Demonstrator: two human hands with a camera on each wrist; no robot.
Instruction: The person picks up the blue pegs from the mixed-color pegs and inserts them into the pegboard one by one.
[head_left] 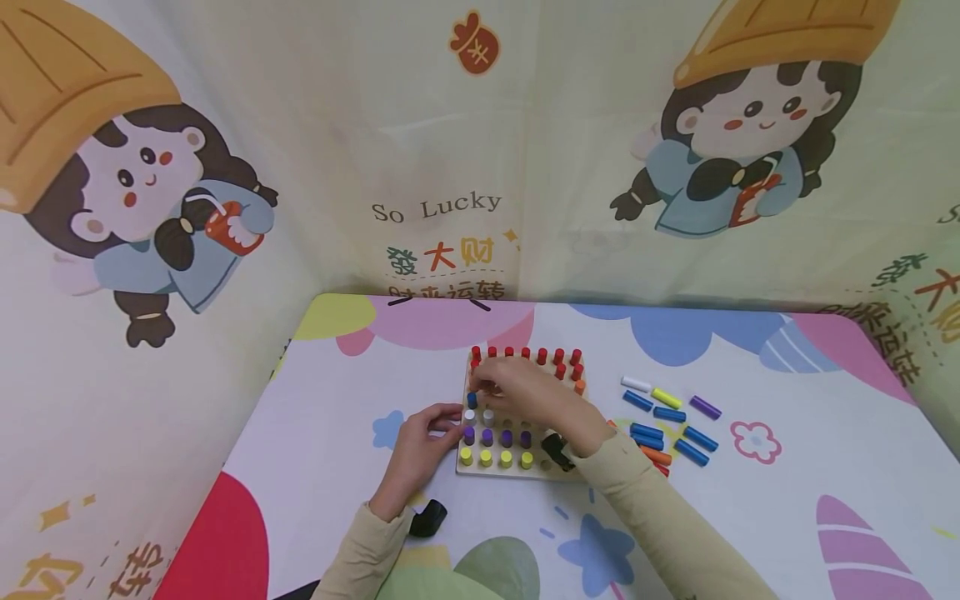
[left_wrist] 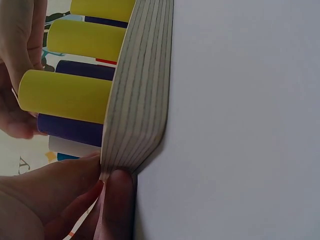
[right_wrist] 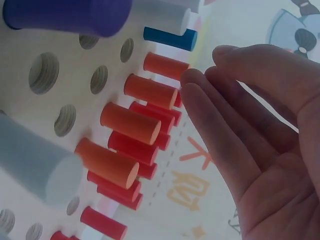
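Note:
A wooden pegboard (head_left: 510,474) stands in front of me, with red, orange, blue, white, purple and yellow pegs in rows. My left hand (head_left: 422,448) holds its left edge; in the left wrist view, thumb and finger pinch the layered board edge close to a yellow peg (left_wrist: 65,97). Over the left part of the board is my right hand (head_left: 521,390). In the right wrist view its fingers are nearly straight, beside an orange peg (right_wrist: 166,66) and a blue peg (right_wrist: 170,39). Nothing shows between its thumb and fingertips. It covers part of the upper rows in the head view.
Right of the board lie loose pegs: several blue pegs (head_left: 692,452), a purple peg (head_left: 705,407), a yellow peg (head_left: 666,397), a white peg (head_left: 636,384) and an orange peg (head_left: 656,455). A patterned cloth (head_left: 780,517) covers the table; a printed curtain (head_left: 570,167) hangs behind.

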